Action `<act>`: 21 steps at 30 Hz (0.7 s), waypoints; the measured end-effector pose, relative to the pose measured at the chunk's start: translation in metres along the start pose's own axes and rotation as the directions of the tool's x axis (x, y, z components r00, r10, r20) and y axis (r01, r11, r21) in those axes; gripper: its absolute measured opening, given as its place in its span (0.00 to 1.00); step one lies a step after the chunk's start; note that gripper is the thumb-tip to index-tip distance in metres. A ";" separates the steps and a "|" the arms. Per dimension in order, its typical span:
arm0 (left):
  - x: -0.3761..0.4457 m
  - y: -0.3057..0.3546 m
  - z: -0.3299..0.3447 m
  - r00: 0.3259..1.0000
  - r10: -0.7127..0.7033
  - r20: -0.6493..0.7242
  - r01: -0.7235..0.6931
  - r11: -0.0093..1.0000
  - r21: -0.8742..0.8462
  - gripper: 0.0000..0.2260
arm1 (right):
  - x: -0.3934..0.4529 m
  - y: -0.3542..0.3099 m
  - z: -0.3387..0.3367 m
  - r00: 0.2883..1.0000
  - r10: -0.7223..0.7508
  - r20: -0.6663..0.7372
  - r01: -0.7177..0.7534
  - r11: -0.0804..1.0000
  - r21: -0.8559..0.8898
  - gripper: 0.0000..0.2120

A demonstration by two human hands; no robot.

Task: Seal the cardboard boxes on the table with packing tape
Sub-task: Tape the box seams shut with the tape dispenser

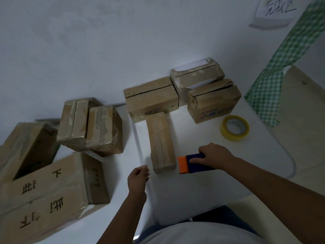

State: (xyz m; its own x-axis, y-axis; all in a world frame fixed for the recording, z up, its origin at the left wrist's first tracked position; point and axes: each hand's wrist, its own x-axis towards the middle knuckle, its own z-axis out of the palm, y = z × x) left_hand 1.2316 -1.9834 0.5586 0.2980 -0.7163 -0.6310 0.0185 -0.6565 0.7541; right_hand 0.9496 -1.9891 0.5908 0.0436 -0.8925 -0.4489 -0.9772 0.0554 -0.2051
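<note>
Right hand (pixel 213 154) clamped on a blue-and-orange scraper (pixel 191 164), just beside a narrow taped cardboard box (pixel 161 143) on the white desk (pixel 193 191). Left hand (pixel 138 178) curled, pinching the desk's edge. Yellow packing tape roll (pixel 234 128) near three more boxes (pixel 213 101); contents hidden.

Large lettered carton (pixel 44 191) cut by left edge; wall note (pixel 274 13) clipped at top; scraper (pixel 191 164) handle hidden under right hand (pixel 213 155)

Green checkered cloth (pixel 274 71) is hanging down the right side of the frame, a handwritten paper sign (pixel 274 12) is sticking to the white wall (pixel 105 41) at upper right.
</note>
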 end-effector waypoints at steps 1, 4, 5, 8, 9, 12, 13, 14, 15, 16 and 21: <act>0.002 0.000 0.001 1.000 -0.001 -0.016 0.001 1.000 -0.009 0.08 | 0.002 -0.001 -0.001 1.000 -0.004 -0.005 0.004 1.000 -0.004 0.30; 0.007 -0.001 0.001 0.999 -0.004 -0.048 0.003 1.000 -0.017 0.08 | 0.006 -0.002 -0.004 1.000 -0.025 -0.011 0.025 1.000 -0.014 0.29; 0.008 -0.002 0.002 0.999 -0.007 -0.050 0.006 1.000 -0.016 0.08 | 0.007 -0.002 -0.004 1.000 -0.028 -0.008 0.028 0.999 -0.016 0.29; 0.008 -0.007 0.003 0.999 -0.027 -0.026 0.027 0.999 -0.020 0.08 | 0.008 0.000 -0.002 1.000 -0.023 0.012 0.023 0.999 -0.030 0.30; 0.008 -0.009 0.004 0.999 -0.032 -0.020 0.032 0.999 -0.016 0.08 | 0.008 0.001 -0.002 1.000 -0.018 0.020 0.018 0.999 -0.034 0.30; 0.010 -0.008 0.006 0.999 -0.034 -0.020 0.033 0.999 -0.010 0.07 | 0.010 0.002 -0.003 0.999 -0.012 0.034 0.013 0.999 -0.042 0.30; 0.010 -0.008 0.007 0.999 -0.037 -0.020 0.036 0.999 -0.014 0.06 | 0.012 0.002 -0.004 0.999 -0.015 0.034 0.017 0.999 -0.047 0.29; 0.011 -0.007 0.007 0.999 -0.042 -0.020 0.041 0.999 -0.016 0.06 | 0.014 0.001 -0.006 0.999 -0.019 0.033 0.021 0.998 -0.056 0.29; 0.012 -0.007 0.008 0.999 -0.047 -0.019 0.047 0.999 -0.016 0.06 | 0.015 0.000 -0.008 0.999 -0.022 0.033 0.024 0.997 -0.070 0.29; 0.012 -0.008 0.008 0.998 -0.052 -0.018 0.052 0.999 -0.015 0.06 | 0.017 -0.001 -0.009 0.999 -0.022 0.035 0.025 0.996 -0.087 0.29; 0.014 -0.011 0.011 0.998 -0.059 0.008 0.059 0.998 0.012 0.08 | 0.022 -0.004 -0.006 0.999 -0.002 0.042 0.007 0.992 -0.123 0.29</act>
State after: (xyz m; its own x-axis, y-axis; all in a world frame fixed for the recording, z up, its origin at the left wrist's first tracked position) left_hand 1.2247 -1.9888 0.5391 0.2889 -0.6781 -0.6758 0.0244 -0.7004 0.7133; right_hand 0.9538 -2.0116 0.5867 0.0543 -0.8733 -0.4841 -0.9950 -0.0066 -0.0997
